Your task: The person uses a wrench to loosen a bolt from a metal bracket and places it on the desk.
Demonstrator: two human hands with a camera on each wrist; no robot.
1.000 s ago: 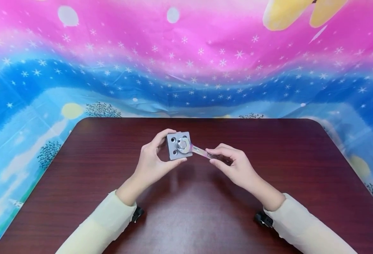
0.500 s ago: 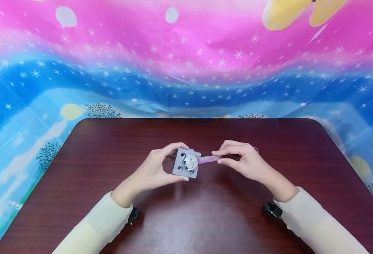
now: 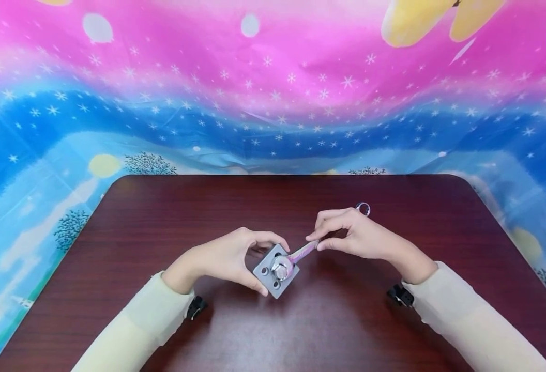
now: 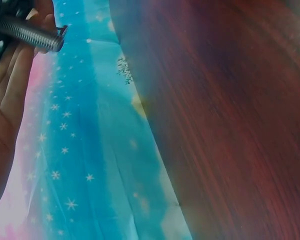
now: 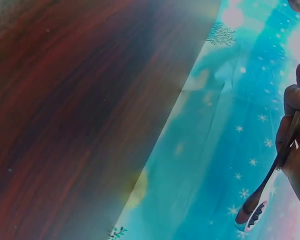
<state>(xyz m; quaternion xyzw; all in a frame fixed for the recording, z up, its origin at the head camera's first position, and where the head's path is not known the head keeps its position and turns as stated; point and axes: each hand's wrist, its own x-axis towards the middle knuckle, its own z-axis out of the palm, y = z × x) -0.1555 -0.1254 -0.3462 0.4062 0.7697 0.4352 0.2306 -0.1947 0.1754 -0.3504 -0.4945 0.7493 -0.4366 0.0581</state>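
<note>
In the head view my left hand (image 3: 228, 256) holds a grey square metal plate (image 3: 264, 279) by its edges, thumb at the near corner and fingers at the far one. The plate has several round holes, and a bolt (image 3: 281, 272) sits in it, head upward. Below the plate, the left wrist view shows the bolt's long threaded shank (image 4: 32, 35) sticking out. My right hand (image 3: 352, 235) pinches the shaft of a shiny wrench (image 3: 304, 251). One end of the wrench lies around the bolt head; its ring end (image 5: 252, 216) juts out past the hand.
Everything is held above a dark red-brown wooden table (image 3: 273, 336). Behind it hangs a pink and blue snowflake-patterned cloth (image 3: 273, 124). A small black device (image 3: 196, 307) is worn at the left wrist, another (image 3: 399, 295) at the right.
Both hands have brought the plate lower and nearer. The plate has turned into a diamond position. The wrench's shaft has swung from sloping down-right to sloping up-right, its ring end now showing.
</note>
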